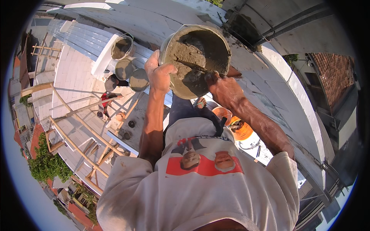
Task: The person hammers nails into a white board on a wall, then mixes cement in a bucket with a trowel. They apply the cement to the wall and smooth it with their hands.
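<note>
A metal bucket [166,43] with wet grey mortar [187,54] in it is held up in front of me, tilted so that its mouth faces me. My left hand [158,73] is closed on the bucket's left rim, thumb over the edge. At the lower right rim, my right hand [223,86] is closed around what looks like a trowel [189,66]; its dark blade is sunk in the mortar. The fingers hide most of its grip, and a reddish-brown piece shows beyond the hand.
More mortar buckets [138,80] stand lower left, beside a white block ledge [104,56]. Far below, a person in red [105,101] is near timber poles [79,119]. An orange bucket [242,130] stands by my legs. A pale block wall [269,92] runs along the right.
</note>
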Motion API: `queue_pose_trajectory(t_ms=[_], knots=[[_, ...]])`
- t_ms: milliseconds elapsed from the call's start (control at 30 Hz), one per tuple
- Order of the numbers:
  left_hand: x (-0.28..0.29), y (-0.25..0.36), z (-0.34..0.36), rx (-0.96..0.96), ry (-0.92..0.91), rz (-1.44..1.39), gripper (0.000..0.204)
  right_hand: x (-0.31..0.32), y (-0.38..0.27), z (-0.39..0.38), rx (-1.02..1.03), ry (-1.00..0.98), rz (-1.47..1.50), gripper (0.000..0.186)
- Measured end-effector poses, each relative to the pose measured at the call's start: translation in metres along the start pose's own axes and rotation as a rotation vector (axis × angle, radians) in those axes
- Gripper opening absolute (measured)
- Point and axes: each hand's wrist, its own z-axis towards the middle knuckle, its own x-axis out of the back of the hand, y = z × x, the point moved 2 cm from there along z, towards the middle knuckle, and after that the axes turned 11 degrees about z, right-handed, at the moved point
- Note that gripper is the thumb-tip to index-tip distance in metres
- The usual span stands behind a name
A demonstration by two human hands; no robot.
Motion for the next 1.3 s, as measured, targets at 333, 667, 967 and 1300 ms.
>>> queue_pose_trajectory(t_ms=[333, 667, 967, 1300], knots=[[-0.022, -0.003, -0.018, -0.242, 0.065, 0.127, 0.028, 0.038, 0.020, 0.011, -0.355, 0.094, 0.042, 0.025], [-0.017, -0.012, -0.026, -0.238, 0.017, 0.104, 0.016, 0.037, 0.030, 0.005, -0.260, -0.125, 0.166, 0.018], [-0.009, 0.005, -0.019, -0.119, -0.038, -0.164, 0.022, 0.010, 0.048, 0.000, -0.078, 0.015, 0.766, 0.034], [-0.012, -0.006, -0.021, -0.031, -0.018, -0.307, 0.034, 0.003, 0.021, -0.004, -0.246, -0.022, 1.019, 0.023]])
